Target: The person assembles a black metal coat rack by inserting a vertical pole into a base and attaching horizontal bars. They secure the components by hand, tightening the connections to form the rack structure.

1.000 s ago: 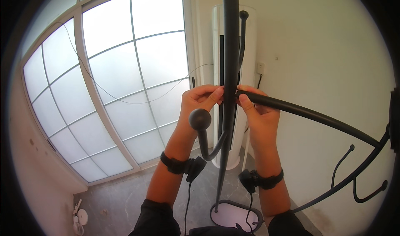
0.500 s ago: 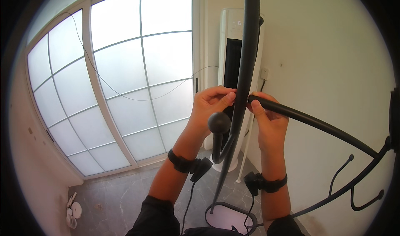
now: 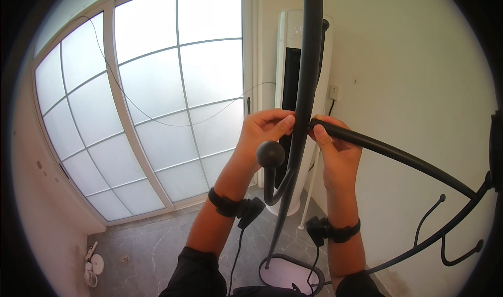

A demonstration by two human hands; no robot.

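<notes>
A tall black metal pole [image 3: 309, 56] of a coat rack runs from the top of the view down to an oval base. A ball-tipped hook [image 3: 271, 154] curves off its lower left. My left hand [image 3: 266, 132] is at the pole's left side, thumb and fingers pinched together; whatever they pinch is hidden. On the other side, my right hand [image 3: 338, 150] grips the end of a black crossbar [image 3: 393, 153], thumb in front and fingers behind. That end is close beside the pole. The bar's far end meets a second curved pole [image 3: 450, 226] with small hooks on the right.
The oval base tray [image 3: 291, 276] lies on the grey tiled floor [image 3: 157, 255]. A white upright air conditioner [image 3: 287, 35] stands behind the pole. Frosted sliding doors [image 3: 152, 77] fill the left. White objects [image 3: 94, 265] lie by the left wall.
The near pole and its ball hook have shifted slightly left. Both hands keep nearly the same grip, and the crossbar end has come slightly left with the right hand.
</notes>
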